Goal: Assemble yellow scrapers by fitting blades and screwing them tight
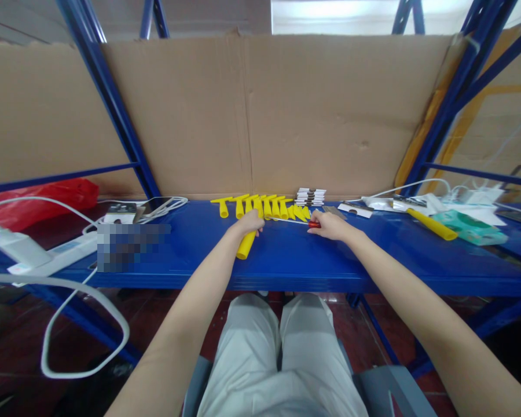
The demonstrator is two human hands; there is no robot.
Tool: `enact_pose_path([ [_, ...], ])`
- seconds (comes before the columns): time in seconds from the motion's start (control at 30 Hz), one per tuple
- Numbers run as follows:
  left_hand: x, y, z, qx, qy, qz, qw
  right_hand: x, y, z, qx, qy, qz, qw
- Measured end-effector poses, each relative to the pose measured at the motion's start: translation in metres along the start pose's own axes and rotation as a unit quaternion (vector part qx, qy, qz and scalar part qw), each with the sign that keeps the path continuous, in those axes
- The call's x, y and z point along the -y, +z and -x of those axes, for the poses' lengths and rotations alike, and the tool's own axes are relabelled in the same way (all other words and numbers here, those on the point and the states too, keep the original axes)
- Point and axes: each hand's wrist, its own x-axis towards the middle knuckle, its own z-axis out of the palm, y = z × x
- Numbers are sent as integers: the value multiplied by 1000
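My left hand (250, 222) is wrapped round a yellow plastic handle (244, 248), whose round end points toward the table's front edge. In my right hand (330, 225) is a screwdriver (315, 224) with a red handle. Its thin metal shaft runs left toward my left hand; whether the tip touches the yellow piece is too small to tell. Just behind my hands, several yellow T-shaped plastic pieces (224, 207) lie in a row. Small flat yellow pieces (299, 213) are beside them, in front of a stack of white-and-dark cards (311, 197).
A blue table (200, 255) stands against a cardboard panel (312, 116). On the right lie another yellow handle (432, 225), a green plastic packet (469, 227) and white cables. On the left are a power strip (61, 255), a charger and a red plastic bag (43, 200).
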Motion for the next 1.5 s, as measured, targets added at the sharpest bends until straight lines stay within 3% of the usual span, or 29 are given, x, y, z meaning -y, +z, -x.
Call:
enact_pose_path([
  [0.33, -2, -2, 4, -4, -2, -14, 1000, 5, -6, 4, 6, 1, 52, 999],
  [0.7, -1, -2, 3, -6, 5, -8, 1000, 2, -2, 0, 4, -4, -2, 1000],
  [0.87, -2, -4, 5, 5, 5, 4, 1000, 4, -4, 2, -9, 3, 27, 1000],
  [1.5, -5, -5, 8, 12, -5, -38, 999, 6, -5, 3, 28, 10, 65, 997],
])
